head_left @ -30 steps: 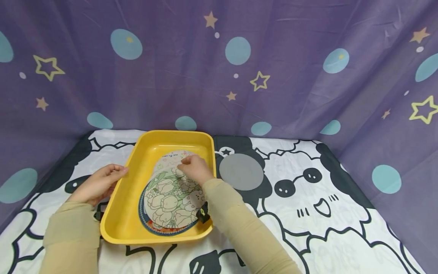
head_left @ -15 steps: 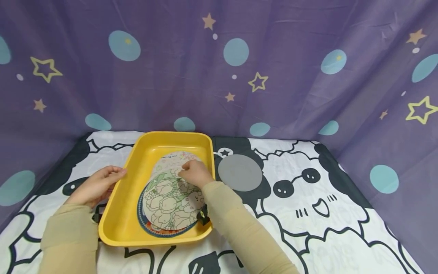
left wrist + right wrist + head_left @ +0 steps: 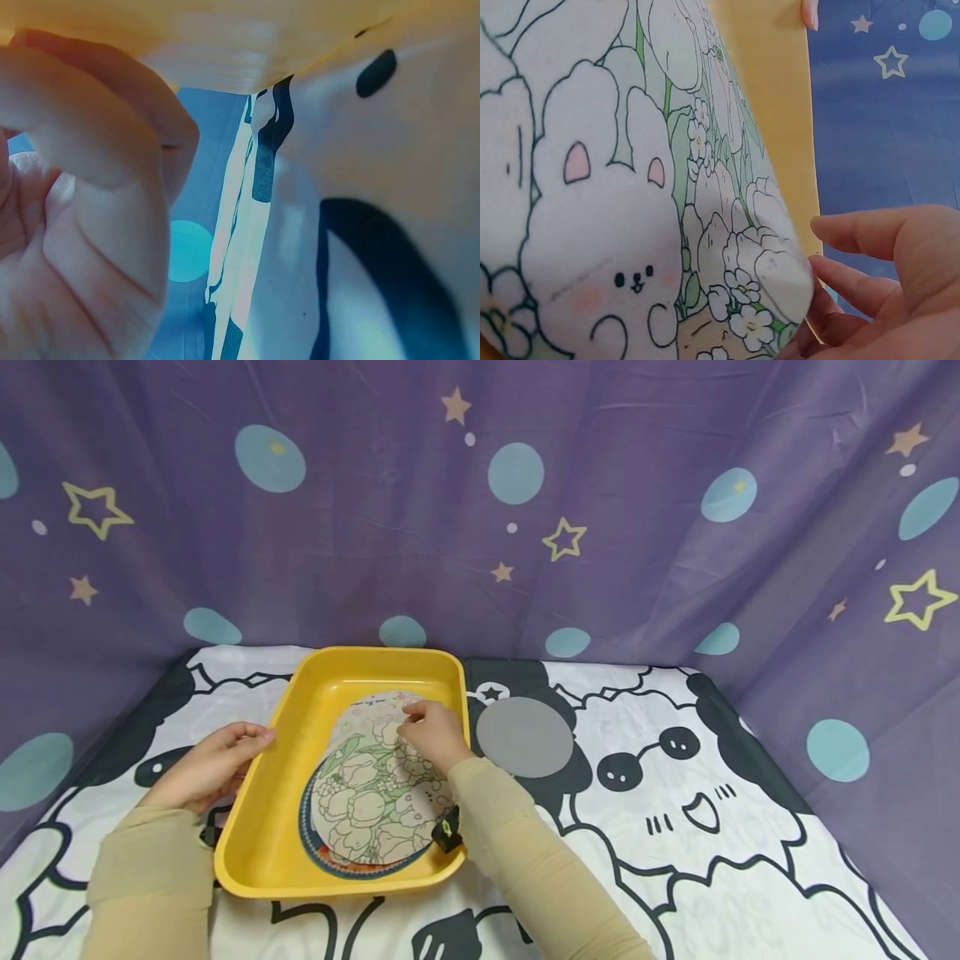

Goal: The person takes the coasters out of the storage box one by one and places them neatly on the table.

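Note:
A yellow tray (image 3: 258,827) with raised walls stands on the cloth. My left hand (image 3: 221,764) holds its left rim, thumb tip on the edge; in the left wrist view its curled fingers (image 3: 97,97) lie against the tray's underside. Inside lies a stack of thin round mats. On top is one mat with tulips and a bunny (image 3: 367,802), tilted in the right wrist view. My right hand (image 3: 433,735) pinches this mat near its upper right edge. Beneath show a pale mat with small coloured drawings (image 3: 371,708) and a blue-rimmed mat (image 3: 318,856).
A plain grey round mat (image 3: 525,737) lies flat to the right of the tray. The tablecloth (image 3: 720,827) is white with black cartoon sheep. A purple curtain (image 3: 360,568) with stars and dots rises behind. A black buckle (image 3: 447,831) hangs by my right wrist.
My right hand has shifted slightly to the right along the top mat. My left hand keeps its place at the tray's rim. The view itself has drifted a little.

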### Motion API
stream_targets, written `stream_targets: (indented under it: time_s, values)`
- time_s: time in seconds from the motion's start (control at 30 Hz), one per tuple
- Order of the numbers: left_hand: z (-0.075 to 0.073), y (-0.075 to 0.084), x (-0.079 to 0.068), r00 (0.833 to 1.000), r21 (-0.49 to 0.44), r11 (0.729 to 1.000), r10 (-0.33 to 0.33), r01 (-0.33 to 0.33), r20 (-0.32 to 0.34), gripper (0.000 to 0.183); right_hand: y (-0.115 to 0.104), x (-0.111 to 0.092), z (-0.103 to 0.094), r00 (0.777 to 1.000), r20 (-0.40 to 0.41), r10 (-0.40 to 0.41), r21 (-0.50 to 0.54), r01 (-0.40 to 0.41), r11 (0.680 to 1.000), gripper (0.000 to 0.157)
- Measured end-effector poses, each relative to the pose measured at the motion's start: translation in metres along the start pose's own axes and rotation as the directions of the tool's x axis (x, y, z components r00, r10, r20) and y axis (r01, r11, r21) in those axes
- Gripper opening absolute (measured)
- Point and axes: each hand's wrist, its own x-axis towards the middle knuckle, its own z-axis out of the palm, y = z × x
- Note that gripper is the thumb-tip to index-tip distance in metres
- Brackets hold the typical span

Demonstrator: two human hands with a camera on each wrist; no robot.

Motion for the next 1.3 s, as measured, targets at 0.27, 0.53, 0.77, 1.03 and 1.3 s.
stream_targets:
  time_s: [0.27,0.53,0.77,1.03,1.3]
  values:
    - [0.0001,0.0007,0.0003,1.000,-0.013,1.000,0.000,0.000,-0.005,0.063,0.0012,-0.0001,-0.0005,0.998,0.055,-0.006,-0.055,0.009,0.998,0.024]
    - [-0.0007,-0.0011,-0.0010,1.000,-0.013,1.000,0.004,-0.004,0.003,0.063,0.0011,-0.0032,-0.0004,0.996,0.088,-0.028,-0.080,0.035,0.996,0.013]
    - [0.0000,-0.0006,0.0002,1.000,-0.007,1.000,0.005,-0.005,0.000,0.064,0.0017,-0.0003,0.0006,0.987,0.157,-0.046,-0.121,0.065,0.991,0.024]
    - [-0.0004,0.0004,-0.0004,1.000,-0.004,1.000,0.007,-0.007,0.008,0.062,0.0020,-0.0007,0.0000,0.979,0.203,-0.036,-0.105,0.058,0.993,0.025]
    - [-0.0005,0.0007,0.0005,1.000,-0.009,1.000,-0.003,0.003,-0.004,0.062,0.0030,-0.0002,-0.0006,0.976,0.211,-0.049,-0.097,0.071,0.993,0.020]
